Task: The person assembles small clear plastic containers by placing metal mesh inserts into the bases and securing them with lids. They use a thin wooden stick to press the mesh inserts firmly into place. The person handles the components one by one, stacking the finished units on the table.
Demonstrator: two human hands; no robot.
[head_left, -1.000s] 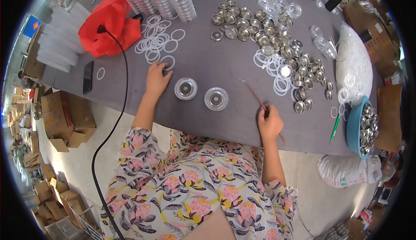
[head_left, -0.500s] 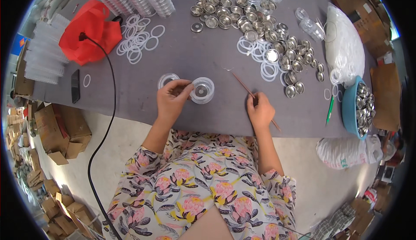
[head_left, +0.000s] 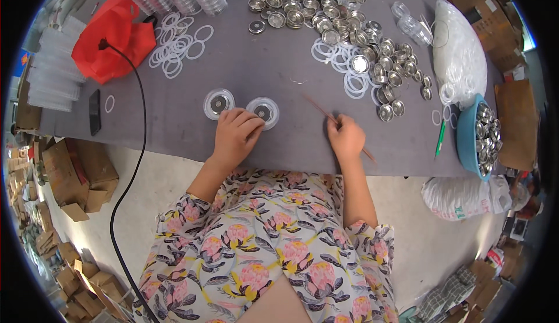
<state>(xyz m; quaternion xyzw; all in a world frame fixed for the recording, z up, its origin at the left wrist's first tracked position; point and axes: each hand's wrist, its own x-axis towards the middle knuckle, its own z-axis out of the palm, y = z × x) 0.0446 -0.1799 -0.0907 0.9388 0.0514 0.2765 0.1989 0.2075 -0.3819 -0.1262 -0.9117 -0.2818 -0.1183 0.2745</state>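
Two clear round plastic cases lie side by side in front of me, each with a dark disc in its middle. Beside the left case point(head_left: 219, 103), my left hand point(head_left: 236, 133) has its fingers curled together, thumb and fingertips at the near edge of the right case point(head_left: 265, 111). My right hand point(head_left: 347, 139) rests on the table, closed round a thin reddish-brown stick point(head_left: 318, 107) that slants up to the left. Near its far tip lies a fine wire-like piece point(head_left: 298, 82). The fingers partly cover the near rims of both cases.
Silvery metal cups point(head_left: 332, 23) lie heaped at the back. Translucent rings point(head_left: 174, 46) lie at back left, near a red cloth point(head_left: 110, 40) with a black cable point(head_left: 142, 101). A phone point(head_left: 95, 113) is at left. A blue basin point(head_left: 467, 139) of metal cups and a green-handled tool point(head_left: 440, 139) are at right.
My left hand has lowered the right case, which now shows a dark disc in its middle, and its fingers have curled in. The right hand still holds the stick. The whole view has shifted slightly.
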